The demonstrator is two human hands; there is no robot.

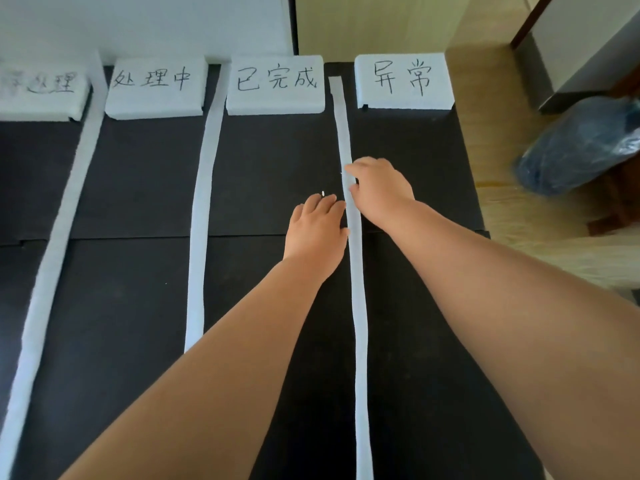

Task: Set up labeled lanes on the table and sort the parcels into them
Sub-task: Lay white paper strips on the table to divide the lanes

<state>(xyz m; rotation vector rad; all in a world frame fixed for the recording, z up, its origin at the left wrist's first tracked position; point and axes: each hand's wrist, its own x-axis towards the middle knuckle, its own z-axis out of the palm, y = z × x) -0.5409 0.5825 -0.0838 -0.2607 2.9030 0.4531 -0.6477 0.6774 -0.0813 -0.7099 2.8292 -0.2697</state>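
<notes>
The third strip (356, 289) runs from the tabletop's (138, 188) far edge to its near edge. Your right grip (381, 185) bends its fingers onto the strip; I cannot tell whether it pinches or presses. Your left grip (317, 226) lies flat alongside, holding nothing. A sideways shove would probably bow the strip. The right edge is near; the lanes leave room.

Dark table (138, 185) lanes between white strips (204, 202) open; foam label blocks (156, 88) bar far edge against wall (138, 22).
</notes>
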